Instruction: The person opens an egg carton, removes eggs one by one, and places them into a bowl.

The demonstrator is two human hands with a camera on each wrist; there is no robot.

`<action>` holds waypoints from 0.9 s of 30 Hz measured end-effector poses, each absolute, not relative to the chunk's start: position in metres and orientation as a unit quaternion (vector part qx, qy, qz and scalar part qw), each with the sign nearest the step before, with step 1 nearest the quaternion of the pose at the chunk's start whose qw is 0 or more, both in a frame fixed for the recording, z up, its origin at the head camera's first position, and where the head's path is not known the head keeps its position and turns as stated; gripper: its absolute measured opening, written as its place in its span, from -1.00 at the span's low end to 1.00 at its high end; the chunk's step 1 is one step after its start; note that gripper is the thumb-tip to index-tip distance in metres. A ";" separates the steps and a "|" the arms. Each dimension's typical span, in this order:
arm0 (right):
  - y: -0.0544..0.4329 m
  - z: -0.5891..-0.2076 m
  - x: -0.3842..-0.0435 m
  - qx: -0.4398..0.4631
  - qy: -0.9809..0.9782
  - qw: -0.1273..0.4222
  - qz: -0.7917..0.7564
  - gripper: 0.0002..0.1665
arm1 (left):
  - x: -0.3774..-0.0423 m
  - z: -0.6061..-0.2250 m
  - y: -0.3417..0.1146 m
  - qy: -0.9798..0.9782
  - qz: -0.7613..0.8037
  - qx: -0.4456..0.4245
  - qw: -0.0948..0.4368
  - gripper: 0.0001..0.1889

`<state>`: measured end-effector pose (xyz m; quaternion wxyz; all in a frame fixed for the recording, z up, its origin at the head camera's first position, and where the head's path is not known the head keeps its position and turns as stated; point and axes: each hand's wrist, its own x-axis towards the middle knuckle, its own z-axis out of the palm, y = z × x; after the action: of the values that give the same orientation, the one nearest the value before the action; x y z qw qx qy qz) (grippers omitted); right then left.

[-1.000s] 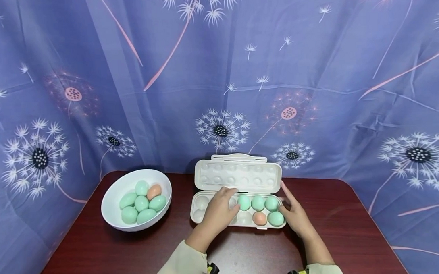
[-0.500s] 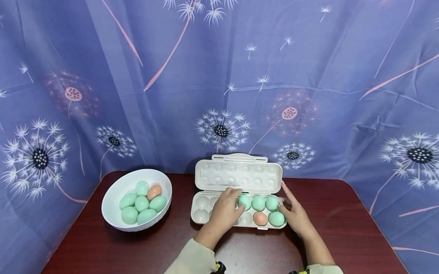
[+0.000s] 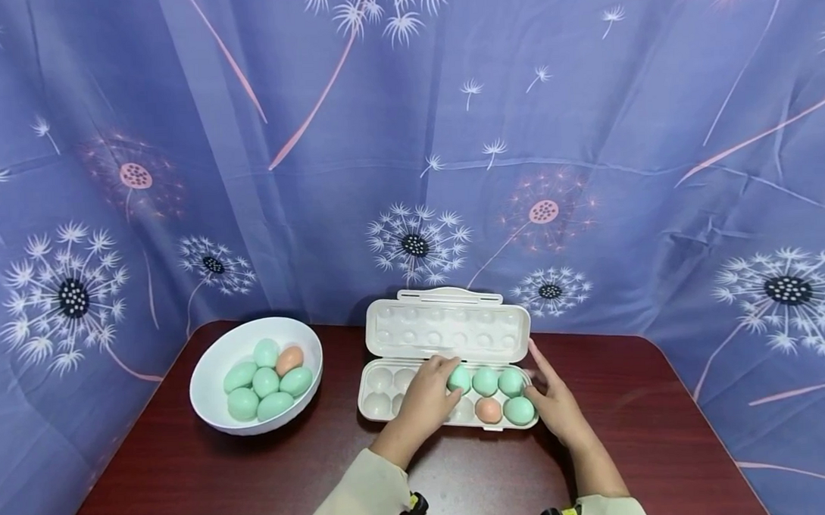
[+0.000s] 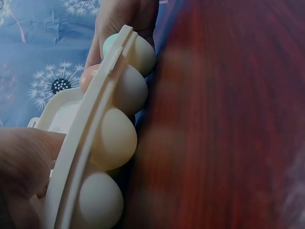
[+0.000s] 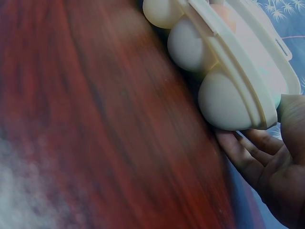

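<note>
An opened cream egg carton (image 3: 448, 330) stands on the table, its lid tilted back. Green eggs (image 3: 485, 381) and one orange egg (image 3: 488, 411) sit in cups at its right end. My left hand (image 3: 423, 399) reaches over the carton's middle, thumb and forefinger bracketing the leftmost green egg (image 3: 460, 379) in the back row. That hand hides some cups. At the right end, my right hand (image 3: 559, 410) holds the carton, thumb by the corner green egg (image 3: 519, 411). In the right wrist view, its fingers (image 5: 248, 152) lie against the outside of the end cup (image 5: 226, 102).
A white bowl (image 3: 208, 371) at the left holds several green eggs (image 3: 243, 404) and an orange egg (image 3: 289, 360). The dark red wooden table (image 3: 324, 461) ends at a blue dandelion-patterned curtain (image 3: 316, 238) right behind the carton.
My left hand has moved right across the carton, up to the leftmost green egg, uncovering cups at the left. The right hand has stayed at the carton's right end.
</note>
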<state>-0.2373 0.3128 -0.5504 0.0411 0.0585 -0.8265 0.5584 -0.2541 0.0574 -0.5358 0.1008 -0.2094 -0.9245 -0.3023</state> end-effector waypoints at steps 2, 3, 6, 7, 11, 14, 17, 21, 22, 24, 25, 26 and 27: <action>0.312 -0.550 -0.237 0.057 -0.827 0.040 0.558 0.02 | -0.254 -0.536 0.057 -0.923 -0.302 -0.215 0.105 -0.44; 0.312 -0.550 -0.237 0.056 -0.828 0.039 0.557 0.02 | -0.254 -0.537 0.057 -0.922 -0.302 -0.217 0.106 -0.44; 0.312 -0.549 -0.237 0.055 -0.828 0.038 0.557 0.02 | -0.255 -0.538 0.058 -0.921 -0.301 -0.220 0.110 -0.46; 0.312 -0.549 -0.237 0.055 -0.828 0.037 0.557 0.02 | -0.255 -0.538 0.058 -0.922 -0.300 -0.220 0.111 -0.47; 0.312 -0.549 -0.237 0.052 -0.829 0.036 0.555 0.03 | -0.253 -0.538 0.058 -0.923 -0.296 -0.220 0.111 -0.53; 0.313 -0.548 -0.236 0.052 -0.830 0.036 0.555 0.03 | -0.253 -0.538 0.059 -0.925 -0.288 -0.223 0.110 -0.54; 0.313 -0.549 -0.237 0.053 -0.830 0.039 0.554 0.03 | -0.253 -0.538 0.059 -0.926 -0.283 -0.225 0.111 -0.54; 0.314 -0.550 -0.237 0.053 -0.832 0.042 0.551 0.04 | -0.253 -0.539 0.060 -0.926 -0.282 -0.223 0.112 -0.56; 0.314 -0.550 -0.237 0.053 -0.832 0.043 0.551 0.04 | -0.253 -0.539 0.060 -0.926 -0.282 -0.223 0.113 -0.57; 0.314 -0.550 -0.237 0.052 -0.833 0.042 0.549 0.03 | -0.253 -0.539 0.060 -0.925 -0.285 -0.223 0.118 -0.57; 0.314 -0.550 -0.237 0.052 -0.833 0.040 0.549 0.03 | -0.252 -0.539 0.060 -0.924 -0.286 -0.223 0.122 -0.56; 0.314 -0.550 -0.237 0.052 -0.833 0.040 0.549 0.02 | -0.252 -0.539 0.060 -0.923 -0.288 -0.223 0.125 -0.54; 0.314 -0.549 -0.237 0.052 -0.834 0.039 0.548 0.02 | -0.252 -0.539 0.060 -0.922 -0.289 -0.222 0.128 -0.53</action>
<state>-0.2374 0.3139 -0.5494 0.0391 0.0516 -0.8337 0.5484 -0.2519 0.0599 -0.5390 0.1280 -0.2225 -0.9223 -0.2891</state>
